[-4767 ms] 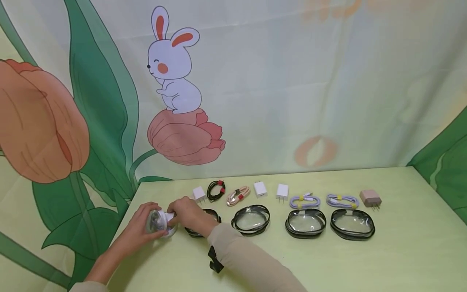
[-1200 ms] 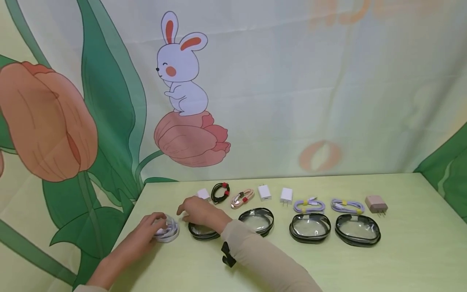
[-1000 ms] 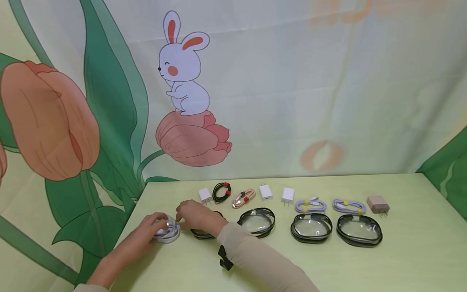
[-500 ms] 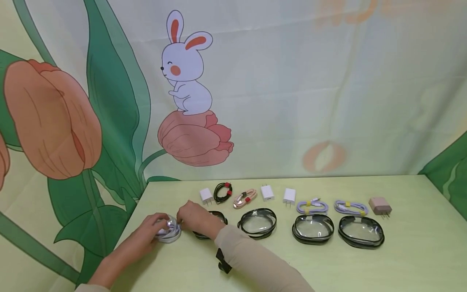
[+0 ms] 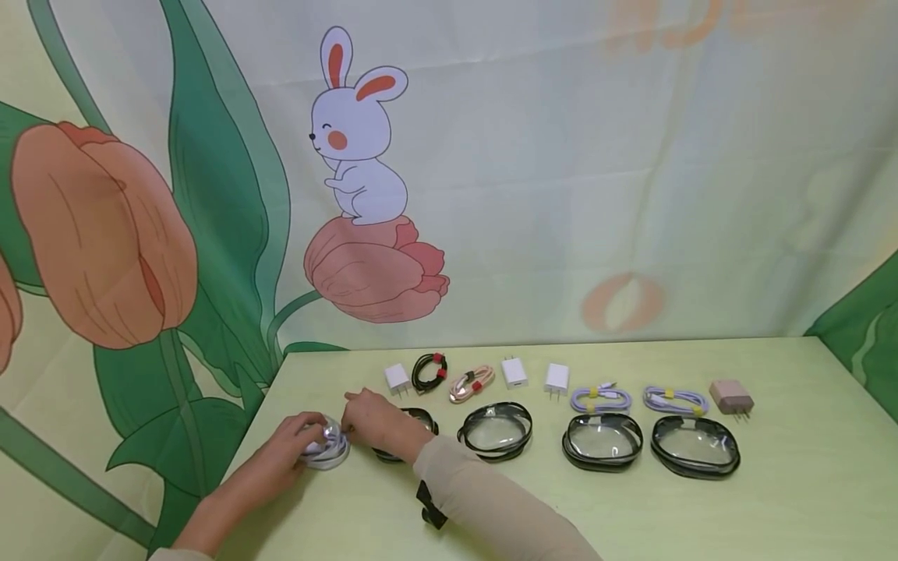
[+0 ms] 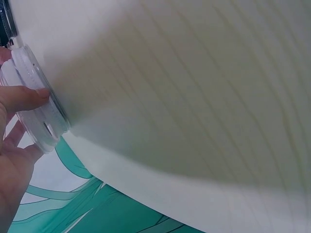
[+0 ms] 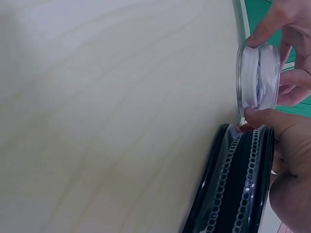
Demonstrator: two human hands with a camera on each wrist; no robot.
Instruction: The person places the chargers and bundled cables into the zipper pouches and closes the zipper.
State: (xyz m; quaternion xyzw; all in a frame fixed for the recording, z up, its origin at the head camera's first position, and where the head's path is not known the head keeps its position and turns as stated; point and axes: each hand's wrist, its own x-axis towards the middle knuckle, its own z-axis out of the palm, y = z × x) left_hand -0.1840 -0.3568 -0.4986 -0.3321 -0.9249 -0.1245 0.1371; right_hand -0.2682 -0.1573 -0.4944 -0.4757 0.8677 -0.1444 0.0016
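Here, left fingers (image 7: 294, 77) around a white-zippered clear pouch (image 7: 250, 75), contents indistinct.

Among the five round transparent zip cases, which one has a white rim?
The leftmost round transparent case, held by the left hand; the other four cases have black rims.

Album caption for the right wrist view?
Left hand holds a white-edged case, right hand touching its end; black-edged case nearby.

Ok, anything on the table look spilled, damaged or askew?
Nothing looks spilled or damaged. Slightly untidy: the left lilac cable has one end poking out past its coil. The white round case in the left hand is partly covered, so I can't vouch for it.
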